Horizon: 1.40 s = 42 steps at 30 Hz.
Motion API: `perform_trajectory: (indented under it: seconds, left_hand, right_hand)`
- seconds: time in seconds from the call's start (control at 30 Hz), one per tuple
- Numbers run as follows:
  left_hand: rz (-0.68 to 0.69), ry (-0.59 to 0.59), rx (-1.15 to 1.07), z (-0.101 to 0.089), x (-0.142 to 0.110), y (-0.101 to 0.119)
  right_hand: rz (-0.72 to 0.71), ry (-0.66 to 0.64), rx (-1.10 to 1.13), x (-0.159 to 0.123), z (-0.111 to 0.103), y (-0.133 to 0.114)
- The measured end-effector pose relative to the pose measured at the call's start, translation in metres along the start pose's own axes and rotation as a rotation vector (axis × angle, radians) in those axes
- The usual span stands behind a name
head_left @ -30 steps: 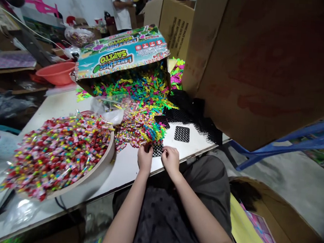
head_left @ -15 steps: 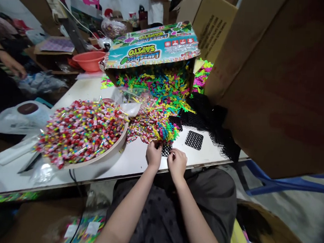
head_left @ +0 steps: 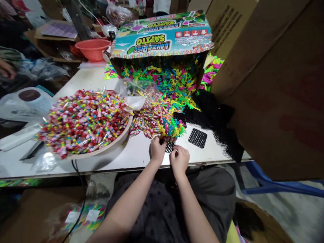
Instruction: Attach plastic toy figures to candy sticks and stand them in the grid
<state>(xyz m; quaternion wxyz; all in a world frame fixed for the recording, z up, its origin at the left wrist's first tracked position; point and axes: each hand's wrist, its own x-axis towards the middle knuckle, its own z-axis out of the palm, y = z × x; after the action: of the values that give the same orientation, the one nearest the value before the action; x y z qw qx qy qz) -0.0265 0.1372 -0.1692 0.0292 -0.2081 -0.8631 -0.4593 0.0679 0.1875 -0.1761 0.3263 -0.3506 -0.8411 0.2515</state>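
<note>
A black plastic grid [head_left: 170,147] lies at the table's front edge between my two hands. Small frog-like plastic figures [head_left: 172,127] in blue, green and yellow stand packed together at its far side. My left hand [head_left: 157,151] is closed at the grid's left edge, thumb and forefinger pinched on it. On the right edge, my right hand [head_left: 179,159] has its fingers curled together; whatever is between the fingertips is too small to make out. A second black grid [head_left: 198,138] lies flat to the right, apart from both hands.
A wide basin [head_left: 112,148] heaped with wrapped candies [head_left: 87,120] stands left. More candies [head_left: 148,118] spill beside it. Behind, an open printed carton [head_left: 162,36] pours out coloured figures [head_left: 165,81]. Black grids [head_left: 220,122] pile up right, by a large cardboard box [head_left: 274,96]. A co-worker's hand [head_left: 2,66] is far left.
The camera view has shifted slightly, moving the carton right and up in the picture. My hands stay at the grid with little change. The co-worker's hand has moved left and lower in the picture.
</note>
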Motion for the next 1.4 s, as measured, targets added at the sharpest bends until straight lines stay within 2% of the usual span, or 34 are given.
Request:
perform_trajectory:
  seconds: [0.23,0.4,0.5,0.73,1.03,1.4]
  left_hand:
    - [-0.012,0.013,0.11,0.004,0.001,0.001]
    - [-0.004,-0.001,0.161,0.004,0.001,0.001]
    - [0.026,-0.017,0.165,0.001,0.001,0.0]
    - [0.072,-0.042,0.16,-0.003,0.002,-0.001]
    - [-0.008,-0.075,0.161,-0.007,0.003,-0.003]
    - [0.003,-0.047,0.211,-0.009,0.002,0.003]
  right_hand:
    - [0.034,-0.021,0.045,0.003,-0.003,0.0]
    - [0.183,-0.071,0.335,0.026,-0.001,0.011]
    - [0.189,-0.134,0.401,0.039,0.002,0.015]
    - [0.147,-0.103,0.338,0.038,0.003,0.01]
    - [0.138,-0.073,0.249,0.035,0.008,0.012]
    - [0.128,-0.083,0.22,0.035,0.007,0.014]
